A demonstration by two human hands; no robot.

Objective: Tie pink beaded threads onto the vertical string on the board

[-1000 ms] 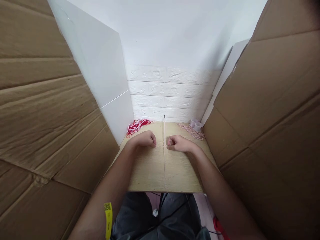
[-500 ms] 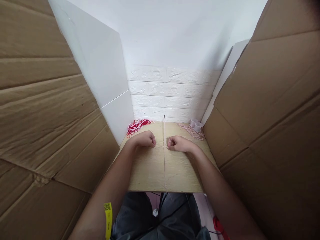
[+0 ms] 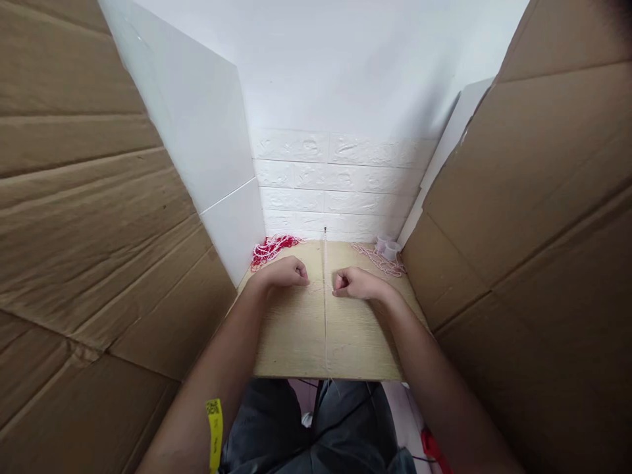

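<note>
A thin pale cord (image 3: pixel 325 316) runs from a small hook (image 3: pixel 325 230) at the wall down the middle of the wooden board (image 3: pixel 291 342) and over its front edge. Left of the cord, my left hand (image 3: pixel 290 270) is closed in a pinch near the board. On the other side, my right hand (image 3: pixel 353 283) is pinched too, its fingertips close to the cord. Faint thin strands show between the hands; their ends at the fingertips are too fine to make out.
Red and white cords (image 3: pixel 274 250) lie in a tangle at the back left. At the back right are pink cords (image 3: pixel 385 261) and small clear containers (image 3: pixel 392 250). Tall cardboard panels stand at the left (image 3: pixel 99 197) and right (image 3: pixel 533 197).
My right hand has shifted very slightly to the right, away from the cord. The left fingertips sit slightly further right and higher. Both hands remain pinched.
</note>
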